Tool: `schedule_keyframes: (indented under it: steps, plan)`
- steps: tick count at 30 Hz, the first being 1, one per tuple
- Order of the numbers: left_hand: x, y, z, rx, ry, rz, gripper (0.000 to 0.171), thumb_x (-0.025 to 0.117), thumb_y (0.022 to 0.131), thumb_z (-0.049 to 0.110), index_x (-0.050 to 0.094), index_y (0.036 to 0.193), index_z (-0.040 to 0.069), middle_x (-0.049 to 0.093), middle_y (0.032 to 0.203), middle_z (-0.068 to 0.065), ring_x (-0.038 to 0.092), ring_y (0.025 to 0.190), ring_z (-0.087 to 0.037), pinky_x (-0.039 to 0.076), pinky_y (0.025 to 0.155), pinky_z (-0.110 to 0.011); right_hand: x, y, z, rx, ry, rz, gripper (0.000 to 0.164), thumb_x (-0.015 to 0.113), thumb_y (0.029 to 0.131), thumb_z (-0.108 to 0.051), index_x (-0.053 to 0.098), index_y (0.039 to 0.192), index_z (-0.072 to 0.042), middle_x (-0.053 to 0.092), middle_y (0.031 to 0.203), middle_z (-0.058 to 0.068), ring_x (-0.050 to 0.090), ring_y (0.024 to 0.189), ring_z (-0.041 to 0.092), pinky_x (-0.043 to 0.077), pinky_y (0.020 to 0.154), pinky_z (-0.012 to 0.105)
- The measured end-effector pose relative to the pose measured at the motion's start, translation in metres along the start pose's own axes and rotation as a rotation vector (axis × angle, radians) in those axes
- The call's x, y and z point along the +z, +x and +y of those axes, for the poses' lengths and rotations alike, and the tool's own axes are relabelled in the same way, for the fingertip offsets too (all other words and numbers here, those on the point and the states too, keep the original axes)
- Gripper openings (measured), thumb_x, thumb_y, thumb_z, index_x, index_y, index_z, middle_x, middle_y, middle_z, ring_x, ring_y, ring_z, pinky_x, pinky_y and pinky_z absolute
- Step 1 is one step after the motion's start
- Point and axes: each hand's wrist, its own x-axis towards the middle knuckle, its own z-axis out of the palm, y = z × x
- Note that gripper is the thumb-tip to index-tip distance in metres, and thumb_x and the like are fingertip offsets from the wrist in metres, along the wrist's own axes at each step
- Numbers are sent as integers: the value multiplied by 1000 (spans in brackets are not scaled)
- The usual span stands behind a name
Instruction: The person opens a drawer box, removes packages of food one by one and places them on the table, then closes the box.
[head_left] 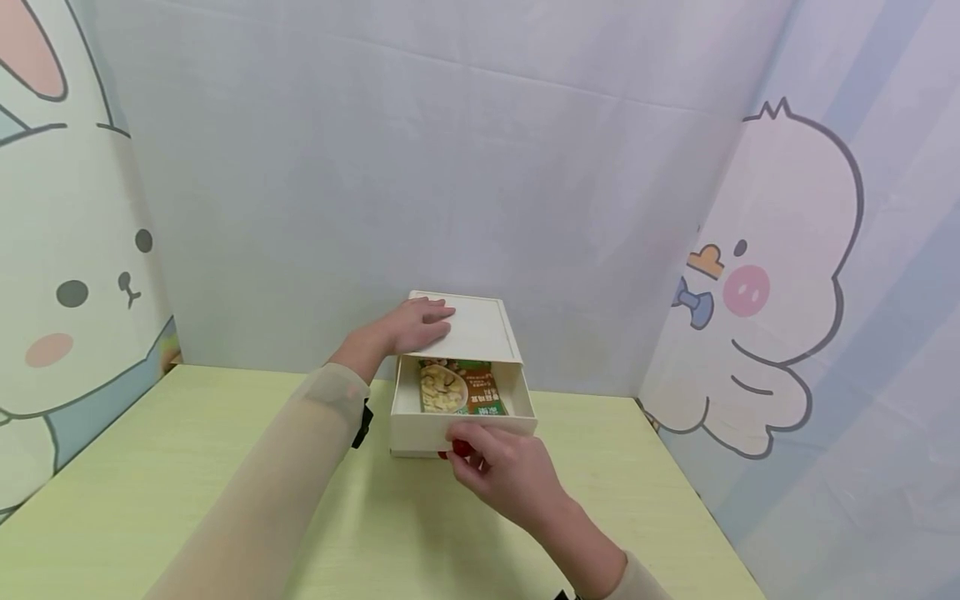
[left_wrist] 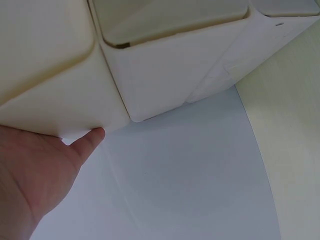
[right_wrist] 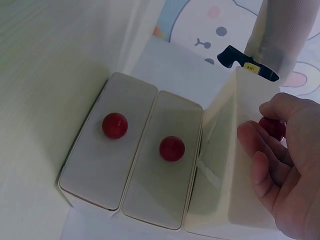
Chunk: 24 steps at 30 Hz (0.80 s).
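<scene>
A small white cabinet (head_left: 480, 325) stands at the back of the table, its top drawer (head_left: 416, 429) pulled out. Inside that drawer lies a brown and green food packet (head_left: 480, 387) with a bowl of food printed on it. My left hand (head_left: 416, 325) rests on the cabinet's top with fingers extended; the left wrist view shows this hand (left_wrist: 40, 170) at the cabinet's edge. With thumb and fingers my right hand (head_left: 513, 467) pinches the drawer's round red knob (head_left: 461, 447), partly covered by the fingers.
Two more drawers lie under the open one, each with a red knob, the middle knob (right_wrist: 172, 148) and the bottom knob (right_wrist: 115, 125). A pale yellow-green table (head_left: 225, 450) carries the cabinet. Behind it hangs a light curtain (head_left: 315, 183) with cartoon animals at both sides.
</scene>
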Motion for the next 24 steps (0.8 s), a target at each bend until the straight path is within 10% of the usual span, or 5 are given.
schedule_keyframes:
  steps: [24]
  plan:
    - [1,2,-1,-6,-1,2,60,42,115,42,43,170,19,26,184,-8,9,173,-38,13,139,-63,-5,-6,-7,-21,-4,-14,29,91,85,-11,75,108,-21,77,87,-13,65,70,-5,51,65,5]
